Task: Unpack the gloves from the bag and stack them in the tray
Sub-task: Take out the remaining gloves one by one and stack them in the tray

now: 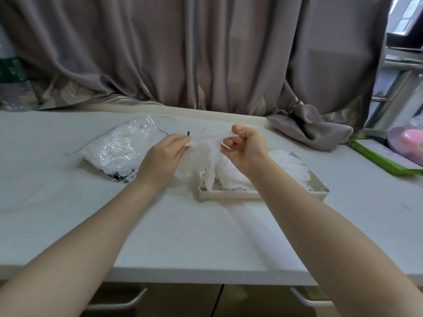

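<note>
While the thin white glove (207, 154) hangs stretched above the tray (231, 195), my left hand (163, 154) and right hand (246, 148) each pinch one end of its cuff. More gloves (283, 163) lie piled in the tray. To its left on the table (68, 202) lies the clear bag (114, 149).

A thin, translucent white glove (203, 152) hangs stretched by its cuff above a cream perforated tray's (229, 195) left end. More white gloves (288, 164) lie piled inside the tray. To the left, a crinkled clear plastic bag (119, 149) lies flat, with white gloves inside.
</note>
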